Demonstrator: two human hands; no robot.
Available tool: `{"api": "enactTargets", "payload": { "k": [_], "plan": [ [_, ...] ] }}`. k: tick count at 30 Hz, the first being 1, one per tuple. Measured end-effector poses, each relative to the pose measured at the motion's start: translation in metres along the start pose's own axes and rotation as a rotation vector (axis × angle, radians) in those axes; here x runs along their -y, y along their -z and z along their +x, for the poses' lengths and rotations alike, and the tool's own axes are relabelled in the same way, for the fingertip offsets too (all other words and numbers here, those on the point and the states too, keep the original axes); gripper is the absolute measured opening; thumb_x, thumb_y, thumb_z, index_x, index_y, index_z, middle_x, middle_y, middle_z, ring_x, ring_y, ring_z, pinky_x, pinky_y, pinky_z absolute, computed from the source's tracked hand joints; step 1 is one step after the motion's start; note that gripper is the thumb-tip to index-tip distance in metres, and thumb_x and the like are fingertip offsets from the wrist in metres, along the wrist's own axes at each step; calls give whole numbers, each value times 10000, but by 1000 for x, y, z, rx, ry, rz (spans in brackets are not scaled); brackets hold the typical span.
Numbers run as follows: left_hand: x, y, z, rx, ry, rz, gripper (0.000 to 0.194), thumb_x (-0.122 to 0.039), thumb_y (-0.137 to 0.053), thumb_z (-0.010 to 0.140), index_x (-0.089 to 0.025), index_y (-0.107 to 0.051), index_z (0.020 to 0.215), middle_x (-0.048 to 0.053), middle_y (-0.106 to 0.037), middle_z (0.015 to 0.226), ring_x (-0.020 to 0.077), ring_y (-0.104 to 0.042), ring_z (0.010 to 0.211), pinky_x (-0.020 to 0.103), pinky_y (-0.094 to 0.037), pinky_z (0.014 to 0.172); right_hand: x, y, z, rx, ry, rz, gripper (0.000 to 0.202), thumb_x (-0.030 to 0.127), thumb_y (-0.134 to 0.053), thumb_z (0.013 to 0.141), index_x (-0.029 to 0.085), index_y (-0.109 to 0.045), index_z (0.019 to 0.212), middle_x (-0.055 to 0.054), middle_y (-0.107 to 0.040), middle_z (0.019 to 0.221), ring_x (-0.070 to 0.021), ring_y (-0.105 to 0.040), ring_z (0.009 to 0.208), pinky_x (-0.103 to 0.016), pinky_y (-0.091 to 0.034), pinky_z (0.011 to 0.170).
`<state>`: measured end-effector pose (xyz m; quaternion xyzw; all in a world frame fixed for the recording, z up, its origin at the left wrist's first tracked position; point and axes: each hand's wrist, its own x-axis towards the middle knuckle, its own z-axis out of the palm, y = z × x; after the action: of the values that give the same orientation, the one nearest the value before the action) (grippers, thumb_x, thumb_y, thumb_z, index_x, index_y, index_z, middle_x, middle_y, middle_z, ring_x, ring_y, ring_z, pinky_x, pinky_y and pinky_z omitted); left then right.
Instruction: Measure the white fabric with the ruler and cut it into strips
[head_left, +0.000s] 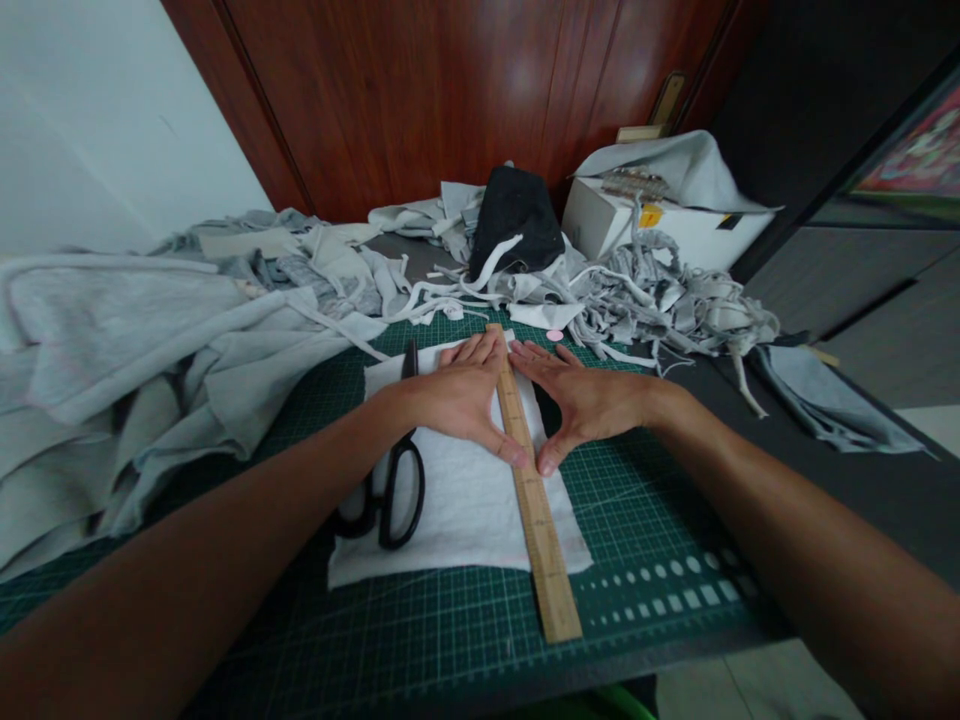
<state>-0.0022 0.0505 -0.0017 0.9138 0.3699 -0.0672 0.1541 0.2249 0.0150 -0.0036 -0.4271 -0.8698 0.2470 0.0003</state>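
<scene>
A piece of white fabric [469, 510] is laid flat on a green cutting mat [300, 640], under and between the two hands. On its left side black-handled scissors [405, 490] are laid, partly covered by the left forearm, and along its right side a wooden ruler [546, 545] is placed lengthwise, its near end reaching past the fabric's near edge onto the mat. The left hand [466, 395] is held open and palm down on the fabric, thumb spread from the fingers, with its fingertips and thumb tip set at the ruler. The right hand [592, 400] is opened wide and arched, its fingertips and thumb tip set down at the ruler's right side. Nothing is seen gripped in either hand. Grey fabric [165, 340] is heaped at the far left, and cut fabric strips [667, 290] are piled at the far right.
</scene>
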Motion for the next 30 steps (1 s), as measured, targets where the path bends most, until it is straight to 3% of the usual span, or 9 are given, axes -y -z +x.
{"api": "enactTargets", "payload": {
  "k": [4, 6, 9, 11, 12, 14, 19, 27, 30],
  "plan": [
    [-1, 1, -1, 0, -1, -5, 1717, -991, -669, 481, -82, 177, 1667, 224, 186, 1743, 477, 168, 1607, 627, -33, 1300, 0, 2, -2, -22, 25, -25, 1580, 799, -884, 577, 176, -1, 1729, -196, 22, 1785, -419, 53, 1641, -630, 87, 1296],
    [-2, 3, -3, 15, 0, 1, 1722, -985, -676, 484, -71, 185, 1662, 235, 214, 1727, 481, 157, 1608, 617, -39, 1302, -3, 8, -4, -62, 38, -28, 1457, 771, -874, 635, 158, -131, 1729, -201, -115, 1780, -416, -84, 1644, -611, -32, 1321],
    [-2, 4, -4, 19, -20, 15, 1707, -971, -684, 511, -66, 206, 1654, 256, 226, 1711, 491, 139, 1609, 624, -61, 1297, -15, 18, -8, -318, 24, -17, 916, 643, -744, 886, 174, -469, 1623, -162, -453, 1675, -376, -439, 1535, -542, -339, 1268],
    [-2, 4, -5, 6, -40, 16, 1681, -956, -686, 542, -86, 237, 1646, 259, 210, 1716, 488, 133, 1611, 631, -68, 1293, -27, 22, -7, -555, -45, -37, 539, 492, -628, 1009, 189, -668, 1452, -143, -668, 1490, -345, -659, 1324, -510, -513, 1124],
    [-1, 4, -5, -2, -49, 14, 1667, -949, -683, 557, -94, 248, 1643, 260, 205, 1717, 483, 133, 1612, 632, -68, 1293, -33, 23, -6, -630, -80, -64, 442, 433, -593, 1032, 179, -726, 1369, -145, -729, 1399, -336, -712, 1228, -500, -554, 1061],
    [-2, 4, -5, -8, -57, 9, 1654, -946, -676, 567, -100, 256, 1641, 262, 203, 1718, 478, 137, 1612, 635, -63, 1291, -44, 22, -1, -680, -100, -139, 359, 346, -553, 1047, 154, -783, 1246, -154, -773, 1296, -328, -732, 1161, -488, -562, 1037],
    [-4, 4, -3, 25, -2, 9, 1716, -963, -688, 499, -48, 187, 1657, 263, 208, 1721, 461, 158, 1613, 599, -35, 1305, -53, 15, 10, -585, -50, -276, 329, 199, -537, 999, 148, -794, 1198, -161, -754, 1290, -318, -689, 1209, -480, -509, 1111],
    [-1, 1, -1, -16, -47, 31, 1648, -936, -671, 559, -64, 194, 1658, 258, 148, 1740, 454, 123, 1625, 582, -26, 1306, -51, 14, 10, -565, -150, -338, 284, 242, -553, 1004, 125, -798, 1089, -164, -751, 1070, -313, -694, 1042, -447, -538, 972],
    [-2, 1, -1, -14, -42, 36, 1645, -937, -666, 552, -68, 179, 1664, 252, 136, 1746, 448, 118, 1628, 580, -23, 1308, -54, 11, 15, -572, -189, -349, 282, 265, -562, 1019, 127, -794, 1100, -168, -731, 1121, -308, -678, 1055, -443, -536, 993]
  ]
}}
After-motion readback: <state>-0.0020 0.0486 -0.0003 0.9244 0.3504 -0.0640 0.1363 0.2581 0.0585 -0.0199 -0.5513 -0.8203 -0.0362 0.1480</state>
